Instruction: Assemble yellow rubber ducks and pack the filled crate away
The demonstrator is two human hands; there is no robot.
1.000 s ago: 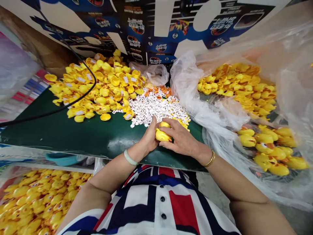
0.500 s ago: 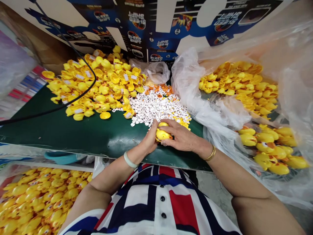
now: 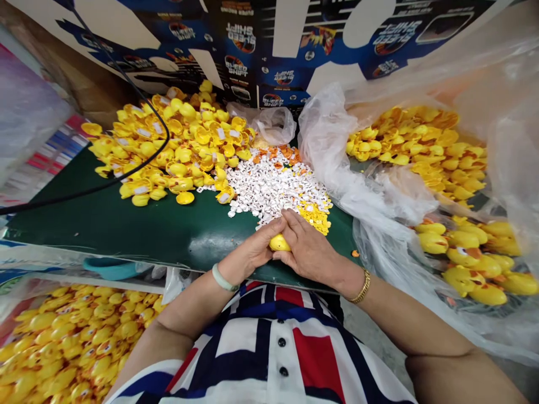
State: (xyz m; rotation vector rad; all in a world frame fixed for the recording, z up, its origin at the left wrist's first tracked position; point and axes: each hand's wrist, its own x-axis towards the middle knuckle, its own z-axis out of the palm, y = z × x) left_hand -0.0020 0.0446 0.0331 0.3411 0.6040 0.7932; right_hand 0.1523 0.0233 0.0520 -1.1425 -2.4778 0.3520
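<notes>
A yellow toy duck part (image 3: pixel 279 243) sits between my two hands, just above the front edge of the green table (image 3: pixel 164 233). My left hand (image 3: pixel 256 247) wraps its left side. From the right, my right hand (image 3: pixel 309 247) covers most of it, its fingers closed over the top and touching my left fingertips. Much of the duck part is hidden. Right beyond my hands spreads a heap of small white eye pieces (image 3: pixel 269 188), with small yellow pieces (image 3: pixel 315 217) at its right and orange pieces (image 3: pixel 280 155) behind.
A big pile of yellow duck shells (image 3: pixel 168 148) lies at the left, under a black cable (image 3: pixel 165 132). Clear plastic bags (image 3: pixel 337 157) with yellow duck parts (image 3: pixel 421 140) fill the right. A bin of duck heads (image 3: pixel 76 336) stands lower left. Printed cardboard (image 3: pixel 290 62) rises behind.
My right hand has closed further over the duck part, hiding more of it. A small orange piece now shows at the table's right edge. The view has shifted slightly.
</notes>
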